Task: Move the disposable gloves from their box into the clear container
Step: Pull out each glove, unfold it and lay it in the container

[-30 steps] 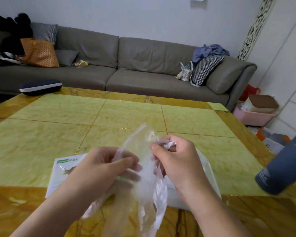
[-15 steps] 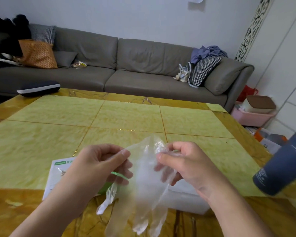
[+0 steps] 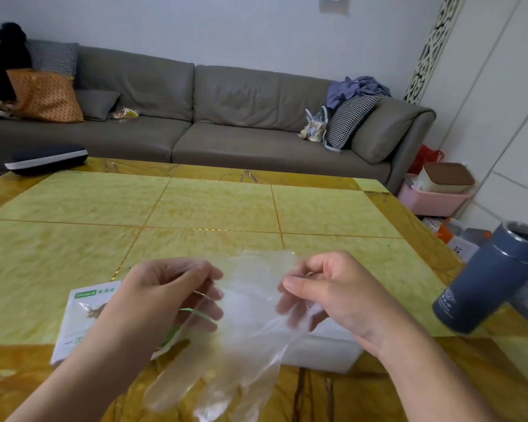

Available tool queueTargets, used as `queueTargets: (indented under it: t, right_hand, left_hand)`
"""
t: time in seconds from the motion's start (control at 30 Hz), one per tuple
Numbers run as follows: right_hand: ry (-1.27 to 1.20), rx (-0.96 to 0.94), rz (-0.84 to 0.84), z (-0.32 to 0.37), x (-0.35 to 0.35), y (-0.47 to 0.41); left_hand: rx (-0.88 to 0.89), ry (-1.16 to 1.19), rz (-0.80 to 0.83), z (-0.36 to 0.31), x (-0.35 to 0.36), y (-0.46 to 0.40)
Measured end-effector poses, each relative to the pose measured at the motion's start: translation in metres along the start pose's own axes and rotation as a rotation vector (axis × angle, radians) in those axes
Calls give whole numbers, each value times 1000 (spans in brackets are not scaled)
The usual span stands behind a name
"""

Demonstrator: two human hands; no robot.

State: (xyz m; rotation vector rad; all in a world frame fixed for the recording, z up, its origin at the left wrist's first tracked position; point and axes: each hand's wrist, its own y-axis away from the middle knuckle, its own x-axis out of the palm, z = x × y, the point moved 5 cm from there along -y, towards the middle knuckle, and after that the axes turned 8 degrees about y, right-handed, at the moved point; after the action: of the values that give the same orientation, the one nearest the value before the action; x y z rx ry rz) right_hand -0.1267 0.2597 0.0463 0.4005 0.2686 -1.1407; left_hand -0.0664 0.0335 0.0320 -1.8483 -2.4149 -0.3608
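A thin clear disposable glove (image 3: 244, 324) hangs spread out between my two hands above the table's near edge, its fingers pointing down. My left hand (image 3: 165, 300) pinches the glove's cuff on the left. My right hand (image 3: 333, 293) pinches the cuff on the right. Flat on the table behind my left hand lies the white and green glove box (image 3: 80, 312). The clear container (image 3: 320, 350) sits under my right hand, mostly hidden by the glove and my wrist.
A dark blue cylindrical flask (image 3: 491, 278) stands at the table's right edge. A dark flat case (image 3: 46, 156) lies at the far left corner. Behind the yellow-green table (image 3: 211, 208) runs a grey sofa (image 3: 226, 126) with cushions and bags.
My hands have moved apart and pulled the glove's cuff wide, so the crumpled glove now hangs flat and spread between them.
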Motion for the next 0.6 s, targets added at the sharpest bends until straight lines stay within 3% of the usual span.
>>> queueTargets:
  t: [0.13, 0.23, 0.3, 0.4, 0.47, 0.5, 0.6]
  right_hand:
    - [26, -10, 63, -2, -3, 4]
    - [-28, -39, -170, -7, -21, 0]
    - [-76, -12, -322, -14, -40, -1]
    - [-53, 29, -404, -26, -55, -4]
    - [-2, 50, -409, -31, -54, -7]
    - [30, 58, -407, -33, -51, -8]
    - [129, 88, -421, -40, -47, -10]
  left_hand:
    - [-38, -80, 119, 5, 15, 1]
    - [43, -36, 12, -2, 10, -5]
    - [207, -85, -140, -14, -7, -9]
    - [629, -485, -217, -43, 1, 8]
    - [862, -687, -70, -55, 37, 26]
    - [889, -773, 49, -54, 57, 29]
    - [606, -1073, 340, -16, 102, 7]
